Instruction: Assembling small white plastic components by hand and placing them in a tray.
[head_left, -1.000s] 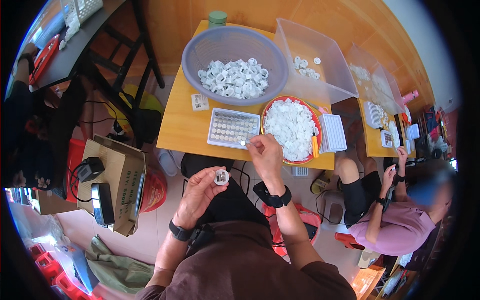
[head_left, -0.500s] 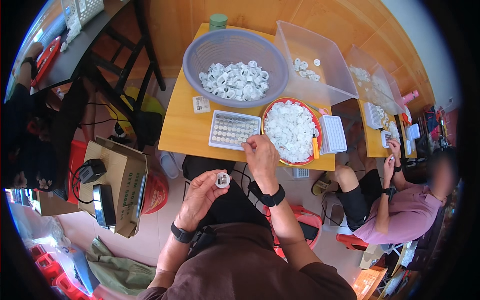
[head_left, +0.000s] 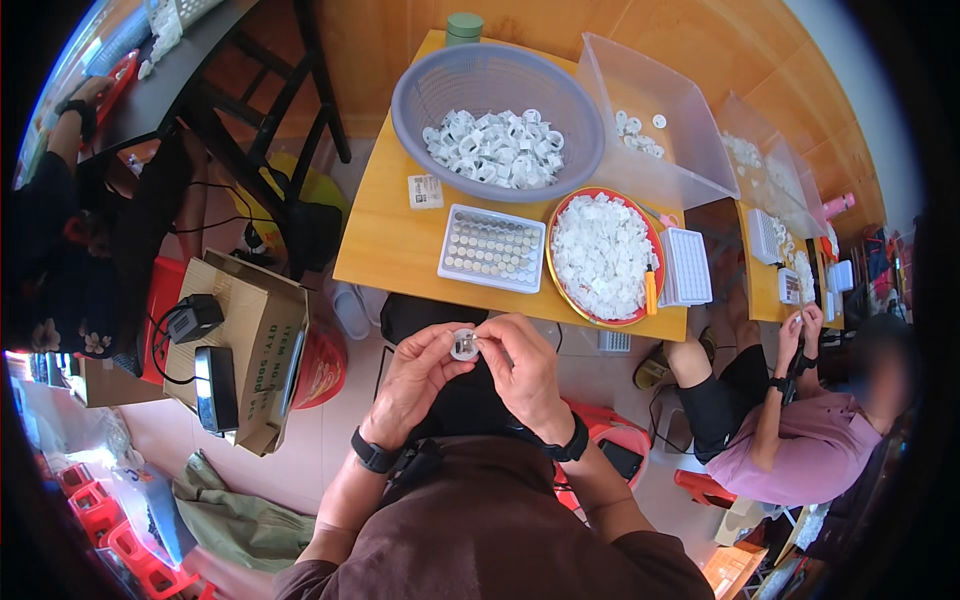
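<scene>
My left hand (head_left: pixel 410 376) pinches a small round white plastic casing (head_left: pixel 464 347) above my lap. Its face is turned up and shows a dark and metallic inside. The fingers of my right hand (head_left: pixel 526 374) are pressed together at the casing's right edge; whatever small piece they hold is hidden. Beyond my hands, on the table, lies a white tray (head_left: pixel 447 277) with rows of silvery button-cell-like discs. Right of it, a red round tray (head_left: pixel 557 297) is heaped with small white pieces (head_left: pixel 603 255).
At the back stand a grey-purple basket (head_left: pixel 408 142) of white casings and a clear plastic bin (head_left: pixel 690 165). An orange-handled tool (head_left: pixel 650 290) lies beside stacked white trays (head_left: pixel 687 268). A co-worker in pink (head_left: pixel 800 440) sits at right; a cardboard box (head_left: pixel 262 350) stands at left.
My right hand has come back from the tray of discs to the casing in my left hand. The casing has moved slightly up and right, and the whole view has shifted a little.
</scene>
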